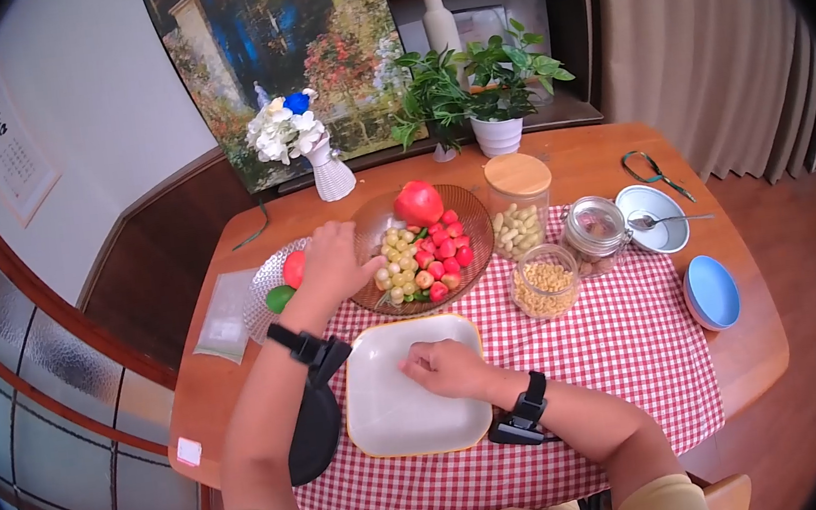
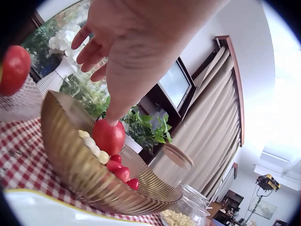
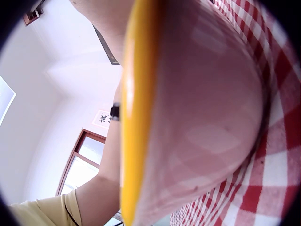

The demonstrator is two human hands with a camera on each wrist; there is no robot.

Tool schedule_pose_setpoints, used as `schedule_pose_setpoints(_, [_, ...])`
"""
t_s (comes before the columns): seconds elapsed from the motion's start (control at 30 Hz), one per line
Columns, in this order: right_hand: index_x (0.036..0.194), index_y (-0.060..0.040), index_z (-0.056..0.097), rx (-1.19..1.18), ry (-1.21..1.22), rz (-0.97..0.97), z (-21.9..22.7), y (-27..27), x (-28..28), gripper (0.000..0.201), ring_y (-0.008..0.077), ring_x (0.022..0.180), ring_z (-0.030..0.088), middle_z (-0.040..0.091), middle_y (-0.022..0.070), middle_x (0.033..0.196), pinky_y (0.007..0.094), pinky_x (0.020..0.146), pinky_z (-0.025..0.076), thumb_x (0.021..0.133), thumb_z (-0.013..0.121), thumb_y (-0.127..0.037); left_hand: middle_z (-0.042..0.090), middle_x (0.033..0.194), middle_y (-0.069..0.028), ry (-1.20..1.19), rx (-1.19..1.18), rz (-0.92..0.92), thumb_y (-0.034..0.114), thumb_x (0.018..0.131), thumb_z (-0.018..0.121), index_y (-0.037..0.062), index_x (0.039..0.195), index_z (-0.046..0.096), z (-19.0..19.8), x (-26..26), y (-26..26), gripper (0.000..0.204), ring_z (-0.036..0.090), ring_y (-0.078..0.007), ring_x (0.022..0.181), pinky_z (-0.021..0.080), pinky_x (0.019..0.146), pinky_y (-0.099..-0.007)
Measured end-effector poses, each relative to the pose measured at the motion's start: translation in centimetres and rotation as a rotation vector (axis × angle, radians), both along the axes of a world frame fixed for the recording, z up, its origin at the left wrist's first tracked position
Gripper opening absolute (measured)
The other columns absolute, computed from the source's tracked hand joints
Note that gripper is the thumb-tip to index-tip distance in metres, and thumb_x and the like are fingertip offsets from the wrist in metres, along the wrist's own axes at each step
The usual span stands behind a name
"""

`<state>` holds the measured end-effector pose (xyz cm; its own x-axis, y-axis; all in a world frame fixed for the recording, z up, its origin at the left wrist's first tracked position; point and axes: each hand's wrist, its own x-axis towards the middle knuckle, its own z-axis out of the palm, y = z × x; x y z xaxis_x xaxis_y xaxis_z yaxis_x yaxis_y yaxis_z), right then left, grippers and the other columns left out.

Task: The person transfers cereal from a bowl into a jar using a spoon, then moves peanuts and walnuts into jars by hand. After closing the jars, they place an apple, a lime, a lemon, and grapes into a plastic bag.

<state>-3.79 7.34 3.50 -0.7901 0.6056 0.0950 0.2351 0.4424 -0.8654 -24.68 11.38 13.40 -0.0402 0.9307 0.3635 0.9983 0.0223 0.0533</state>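
My left hand (image 1: 332,262) is over the left edge of the brown glass bowl (image 1: 471,202), beside the pale grapes (image 1: 397,261). In the left wrist view the hand (image 2: 136,47) has its fingers spread above the bowl (image 2: 82,169), and nothing shows in them. The bowl also holds small red fruits (image 1: 447,245) and a large red fruit (image 1: 418,203). My right hand (image 1: 446,369) is over the white tray (image 1: 387,424), fingers loosely curled, with nothing visible in it. The right wrist view shows the tray's yellow rim (image 3: 138,108) close up.
Left of the bowl, a clear dish (image 1: 261,290) holds a red and a green fruit. Glass jars (image 1: 545,282), a metal bowl with a spoon (image 1: 663,236) and a blue bowl (image 1: 712,293) stand to the right. A flower vase (image 1: 330,171) and potted plants (image 1: 498,134) are behind.
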Motion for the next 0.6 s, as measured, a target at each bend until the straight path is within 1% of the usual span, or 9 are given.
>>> schedule_pose_setpoints(0.07, [0.085, -0.0025, 0.062, 0.01, -0.019, -0.001, 0.1, 0.0, 0.0, 0.036, 0.0328, 0.068, 0.063, 0.065, 0.0169, 0.073, 0.0403, 0.065, 0.048, 0.091, 0.05, -0.036, 0.051, 0.119, -0.0205, 0.054, -0.071, 0.004, 0.037, 0.072, 0.073, 0.0016, 0.122, 0.049, 0.2, 1.9, 3.2, 0.066, 0.048, -0.0353, 0.111, 0.04, 0.093, -0.0459])
schedule_pose_setpoints(0.13, [0.086, -0.0031, 0.062, 0.038, -0.037, 0.017, 0.2, 0.1, 0.0, 0.036, 0.0348, 0.072, 0.063, 0.065, 0.0176, 0.076, 0.042, 0.067, 0.048, 0.091, 0.051, -0.036, 0.041, 0.132, -0.0212, 0.08, -0.157, -0.067, 0.029, 0.069, 0.076, 0.0049, 0.134, 0.037, 0.2, 3.5, 6.1, 0.08, 0.042, -0.0363, 0.12, 0.038, 0.097, -0.0484])
schedule_pose_setpoints(0.17, [0.086, -0.0031, 0.062, 0.044, -0.044, 0.012, 0.1, 0.1, 0.0, 0.036, 0.0348, 0.072, 0.063, 0.065, 0.0176, 0.076, 0.042, 0.067, 0.048, 0.091, 0.051, -0.036, 0.041, 0.132, -0.0212, 0.074, -0.151, -0.073, 0.029, 0.069, 0.076, 0.0049, 0.134, 0.037, 0.2, 4.1, 7.3, 0.08, 0.042, -0.0363, 0.12, 0.038, 0.097, -0.0484])
schedule_pose_setpoints(0.27, [0.087, -0.0038, 0.062, 0.062, -0.05, 0.012, -0.1, 0.2, 0.0, 0.035, 0.0357, 0.075, 0.063, 0.065, 0.0181, 0.078, 0.0429, 0.069, 0.048, 0.09, 0.051, -0.036, 0.031, 0.143, -0.0207, 0.155, -0.273, -0.121, 0.018, 0.063, 0.081, 0.0143, 0.142, 0.03, -0.2, 5.4, 10.6, 0.094, 0.034, -0.0373, 0.129, 0.036, 0.101, -0.0483])
schedule_pose_setpoints(0.4, [0.088, -0.0041, 0.062, 0.025, -0.04, 0.025, 0.0, 0.1, -0.1, 0.034, 0.0356, 0.077, 0.063, 0.066, 0.0181, 0.081, 0.0426, 0.07, 0.048, 0.09, 0.051, -0.036, 0.03, 0.144, -0.0196, 0.3, -0.392, -0.095, 0.016, 0.061, 0.081, 0.0155, 0.142, 0.03, -1.4, 5.4, 13.2, 0.096, 0.034, -0.0366, 0.129, 0.037, 0.1, -0.0477])
schedule_pose_setpoints(0.47, [0.088, -0.004, 0.062, 0.022, -0.035, 0.025, 0.0, 0.1, 0.0, 0.033, 0.0356, 0.078, 0.063, 0.066, 0.018, 0.082, 0.0426, 0.071, 0.048, 0.09, 0.052, -0.035, 0.037, 0.137, -0.0166, 0.282, -0.389, -0.075, 0.012, 0.06, 0.081, 0.0119, 0.136, 0.037, -1.3, 5.4, 13.0, 0.088, 0.039, -0.0352, 0.125, 0.039, 0.097, -0.0479])
schedule_pose_setpoints(0.5, [0.088, -0.004, 0.062, 0.03, -0.032, 0.03, 0.0, 0.1, 0.0, 0.033, 0.0356, 0.078, 0.063, 0.066, 0.0179, 0.082, 0.0427, 0.071, 0.048, 0.09, 0.052, -0.035, 0.037, 0.137, -0.0166, 0.284, -0.39, -0.075, 0.012, 0.06, 0.081, 0.0119, 0.136, 0.037, -1.4, 5.3, 13.0, 0.088, 0.039, -0.0352, 0.125, 0.039, 0.097, -0.0479])
schedule_pose_setpoints(0.57, [0.088, -0.004, 0.062, 0.037, -0.025, 0.037, 0.1, 0.1, -0.1, 0.032, 0.0356, 0.078, 0.063, 0.066, 0.0178, 0.082, 0.0429, 0.071, 0.048, 0.09, 0.052, -0.034, 0.044, 0.124, -0.016, 0.326, -0.336, -0.054, 0.017, 0.06, 0.081, 0.0081, 0.127, 0.042, -1.5, 5.0, 12.8, 0.078, 0.045, -0.0331, 0.117, 0.043, 0.093, -0.047])
schedule_pose_setpoints(0.6, [0.088, -0.0041, 0.062, 0.047, -0.035, 0.038, 0.2, 0.1, -0.1, 0.032, 0.0357, 0.078, 0.063, 0.066, 0.0177, 0.082, 0.0431, 0.071, 0.048, 0.089, 0.052, -0.034, 0.044, 0.124, -0.016, 0.328, -0.335, -0.051, 0.017, 0.06, 0.081, 0.0081, 0.127, 0.042, -1.2, 5.0, 12.2, 0.078, 0.045, -0.0331, 0.117, 0.043, 0.093, -0.047])
